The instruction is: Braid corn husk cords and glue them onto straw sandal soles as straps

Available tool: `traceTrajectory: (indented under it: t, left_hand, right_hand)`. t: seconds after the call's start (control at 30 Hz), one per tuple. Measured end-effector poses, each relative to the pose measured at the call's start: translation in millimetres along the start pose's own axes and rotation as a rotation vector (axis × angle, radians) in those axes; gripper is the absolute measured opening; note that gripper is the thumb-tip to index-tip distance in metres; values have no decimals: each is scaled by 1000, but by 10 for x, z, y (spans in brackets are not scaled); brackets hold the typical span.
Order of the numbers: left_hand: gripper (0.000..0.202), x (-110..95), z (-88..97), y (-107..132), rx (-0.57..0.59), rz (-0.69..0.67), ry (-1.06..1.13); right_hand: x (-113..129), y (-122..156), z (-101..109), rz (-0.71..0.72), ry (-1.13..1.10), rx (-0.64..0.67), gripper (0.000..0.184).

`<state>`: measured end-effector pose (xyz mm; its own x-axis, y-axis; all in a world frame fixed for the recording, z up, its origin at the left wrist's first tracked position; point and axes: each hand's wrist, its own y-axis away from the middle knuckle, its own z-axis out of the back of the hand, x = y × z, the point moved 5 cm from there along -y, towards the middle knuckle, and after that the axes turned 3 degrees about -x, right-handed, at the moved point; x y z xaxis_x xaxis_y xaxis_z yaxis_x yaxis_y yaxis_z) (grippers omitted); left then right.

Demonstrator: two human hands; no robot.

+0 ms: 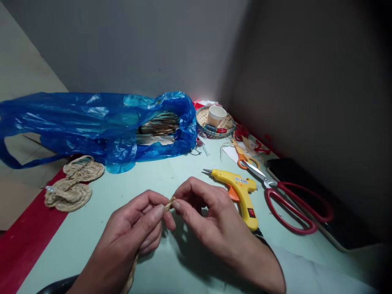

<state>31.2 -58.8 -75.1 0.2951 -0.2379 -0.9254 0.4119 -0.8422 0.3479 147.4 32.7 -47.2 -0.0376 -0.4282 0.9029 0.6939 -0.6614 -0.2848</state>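
Observation:
My left hand (137, 228) pinches a braided straw cord (168, 204) close to its end, between thumb and forefinger. The tip of that cord is gripped by my right hand (211, 216), also in a thumb-and-finger pinch. Below my left palm the cord comes out again and runs down past the lower picture edge; the stretch inside the palm is hidden. A yellow glue gun (241, 188) with an orange trigger lies just beyond my right hand. At the left lie flat coils of braided straw (69, 196), one with something pale and shiny at its edge.
A blue plastic bag (92, 118) with straw strands (162, 124) in it lies at the back. Red-handled scissors (284, 200), orange scissors (241, 157) and a dark tablet-like slab (337, 216) are at the right. Behind stands a woven tray (202, 118) holding a white cup (217, 115).

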Motion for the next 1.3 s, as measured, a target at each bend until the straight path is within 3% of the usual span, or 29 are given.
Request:
traceTrajectory:
  t: [0.33,0.47,0.73,1.03,1.3]
  left_hand:
    - [15,24,79,-60,-45,-94,-196]
    - [16,22,78,-49,-55,-99,-182]
    - [23,44,100,22,-214,-32,-60]
    - [20,66,76,-23,-114,-51,-17]
    - [24,89,121,-44,-129,-18,-116]
  right_hand:
    - [-14,22,-90,5,102,117,15]
    - [-18,39,-103,-42,89,119,15]
    - [-58,42,-154,-180,24,138,14]
    - [-189,31,-184,-363,-172,208,11]
    - [-217,-1,-97,-246,-46,163,10]
